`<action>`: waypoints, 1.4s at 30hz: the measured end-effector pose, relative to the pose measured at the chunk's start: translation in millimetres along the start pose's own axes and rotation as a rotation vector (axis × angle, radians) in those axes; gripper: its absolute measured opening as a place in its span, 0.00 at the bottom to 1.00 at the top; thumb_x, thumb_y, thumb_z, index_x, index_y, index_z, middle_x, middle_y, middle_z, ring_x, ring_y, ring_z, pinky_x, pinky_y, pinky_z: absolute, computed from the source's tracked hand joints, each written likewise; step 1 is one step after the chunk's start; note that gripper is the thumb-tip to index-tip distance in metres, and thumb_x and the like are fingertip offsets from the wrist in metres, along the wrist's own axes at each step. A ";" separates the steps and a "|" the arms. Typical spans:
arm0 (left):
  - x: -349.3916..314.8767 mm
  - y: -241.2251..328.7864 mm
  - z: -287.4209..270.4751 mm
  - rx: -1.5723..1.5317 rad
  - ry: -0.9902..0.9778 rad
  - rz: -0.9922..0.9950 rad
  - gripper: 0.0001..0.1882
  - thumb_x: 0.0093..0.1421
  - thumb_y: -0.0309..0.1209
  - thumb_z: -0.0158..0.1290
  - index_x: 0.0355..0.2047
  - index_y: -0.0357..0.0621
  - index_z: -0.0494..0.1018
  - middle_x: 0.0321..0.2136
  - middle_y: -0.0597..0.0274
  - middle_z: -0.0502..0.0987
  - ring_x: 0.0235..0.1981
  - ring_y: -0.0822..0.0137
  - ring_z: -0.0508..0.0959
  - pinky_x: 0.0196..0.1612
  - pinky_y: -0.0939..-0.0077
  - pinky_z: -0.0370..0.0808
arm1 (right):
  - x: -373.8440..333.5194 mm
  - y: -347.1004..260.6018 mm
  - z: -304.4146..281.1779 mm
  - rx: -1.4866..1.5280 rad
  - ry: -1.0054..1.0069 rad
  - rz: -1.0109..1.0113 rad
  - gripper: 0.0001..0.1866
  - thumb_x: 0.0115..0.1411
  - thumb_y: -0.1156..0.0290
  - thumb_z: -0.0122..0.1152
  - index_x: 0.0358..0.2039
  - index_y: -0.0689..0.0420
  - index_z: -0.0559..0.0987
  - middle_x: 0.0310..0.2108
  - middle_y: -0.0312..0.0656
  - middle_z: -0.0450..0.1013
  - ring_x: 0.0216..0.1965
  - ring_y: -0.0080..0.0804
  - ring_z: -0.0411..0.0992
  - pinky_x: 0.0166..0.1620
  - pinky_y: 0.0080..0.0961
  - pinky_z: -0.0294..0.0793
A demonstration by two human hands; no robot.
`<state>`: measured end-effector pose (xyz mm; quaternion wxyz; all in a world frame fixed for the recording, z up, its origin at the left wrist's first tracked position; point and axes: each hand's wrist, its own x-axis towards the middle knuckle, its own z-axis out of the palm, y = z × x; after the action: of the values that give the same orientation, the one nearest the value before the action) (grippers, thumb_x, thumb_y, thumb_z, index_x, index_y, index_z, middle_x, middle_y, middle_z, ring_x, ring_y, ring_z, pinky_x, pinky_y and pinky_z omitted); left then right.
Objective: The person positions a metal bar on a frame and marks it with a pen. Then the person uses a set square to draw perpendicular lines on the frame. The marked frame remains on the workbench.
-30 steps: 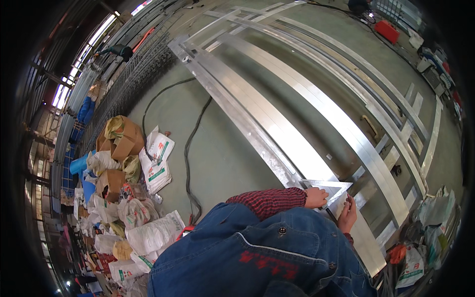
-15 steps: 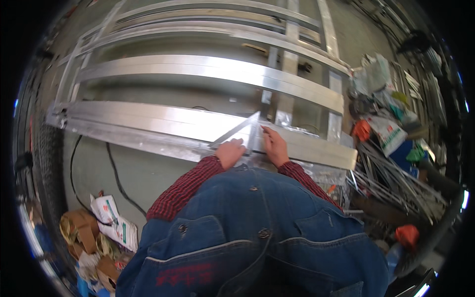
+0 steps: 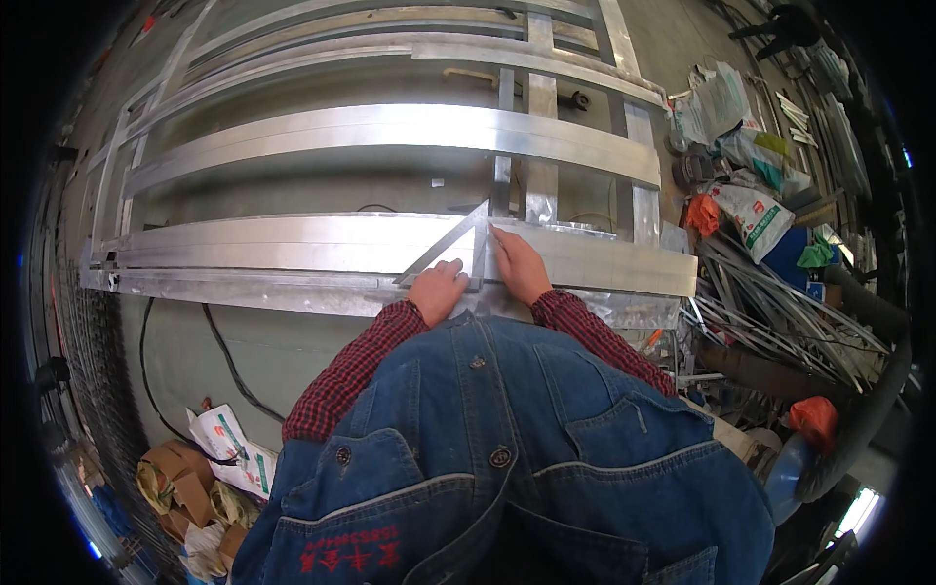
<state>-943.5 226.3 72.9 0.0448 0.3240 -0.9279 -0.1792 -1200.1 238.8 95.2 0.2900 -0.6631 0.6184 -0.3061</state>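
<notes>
A metal triangular set square point(image 3: 445, 242) lies across the nearest flat aluminium bar point(image 3: 283, 242). One straight edge runs across the bar's width, and the slanted edge faces left. My left hand point(image 3: 439, 291) grips the square's near edge, fingers curled onto it. To its right, my right hand point(image 3: 520, 263) rests on the bar beside the square's straight edge. Its fingers are pinched together with the tips against that edge near the far corner. Whatever they hold, if anything, is too small to make out.
More aluminium bars point(image 3: 390, 127) lie parallel beyond, over crosswise supports point(image 3: 542, 117). At right are plastic bags point(image 3: 751, 216), an orange bag point(image 3: 702, 214) and a heap of thin metal strips point(image 3: 760, 302). Black cables point(image 3: 224, 351) and a cardboard box point(image 3: 185, 478) lie on the left floor.
The view has shifted, so the bars sit more level and slightly left. My right hand remains at the square's straight edge. My left hand stays on the square.
</notes>
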 end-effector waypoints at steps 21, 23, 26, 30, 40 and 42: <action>0.3 -3.6 -2.0 0.007 -0.023 0.015 0.14 0.64 0.28 0.59 0.50 0.41 0.78 0.59 0.51 0.78 0.56 0.48 0.82 0.53 0.53 0.84 | -78.2 -35.2 -35.2 0.112 -0.389 0.107 0.16 0.79 0.65 0.61 0.57 0.61 0.86 0.49 0.58 0.85 0.52 0.60 0.84 0.57 0.49 0.83; -1.8 -6.2 0.0 0.006 0.014 0.026 0.14 0.64 0.28 0.59 0.50 0.42 0.78 0.58 0.53 0.78 0.57 0.50 0.82 0.52 0.54 0.84 | -75.5 -37.6 -35.7 0.085 -0.333 0.120 0.15 0.79 0.65 0.62 0.56 0.61 0.86 0.49 0.57 0.85 0.51 0.59 0.84 0.56 0.47 0.83; -11.6 -13.6 1.0 0.010 0.058 0.001 0.14 0.64 0.28 0.60 0.49 0.43 0.78 0.58 0.55 0.79 0.57 0.51 0.83 0.51 0.54 0.84 | -68.5 -43.3 -35.2 0.126 -0.219 0.182 0.15 0.79 0.64 0.62 0.54 0.61 0.86 0.48 0.57 0.86 0.49 0.58 0.85 0.54 0.44 0.83; -34.3 -30.5 -5.6 0.027 0.087 -0.083 0.14 0.64 0.28 0.61 0.50 0.43 0.78 0.57 0.57 0.79 0.57 0.51 0.83 0.51 0.54 0.84 | -60.4 -51.4 -26.6 0.181 -0.073 0.216 0.13 0.78 0.66 0.64 0.54 0.61 0.86 0.48 0.55 0.86 0.48 0.55 0.86 0.53 0.41 0.84; -48.6 -44.3 -20.9 -0.013 0.081 -0.070 0.11 0.65 0.24 0.56 0.47 0.40 0.77 0.56 0.52 0.79 0.56 0.49 0.83 0.53 0.53 0.84 | -56.7 -48.0 1.4 0.259 -0.002 0.265 0.14 0.76 0.67 0.68 0.56 0.59 0.86 0.45 0.50 0.88 0.45 0.39 0.87 0.50 0.34 0.85; -47.8 -43.8 -22.0 -0.017 0.063 -0.069 0.11 0.65 0.24 0.56 0.47 0.40 0.77 0.56 0.52 0.78 0.56 0.49 0.83 0.53 0.54 0.84 | -56.8 -48.9 4.1 0.257 -0.012 0.287 0.14 0.76 0.66 0.68 0.56 0.59 0.86 0.44 0.50 0.88 0.45 0.39 0.87 0.50 0.34 0.85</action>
<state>-875.9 217.3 79.1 0.0704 0.3607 -0.9128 -0.1784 -1168.2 298.8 127.2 0.4166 -0.5273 0.6609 -0.3342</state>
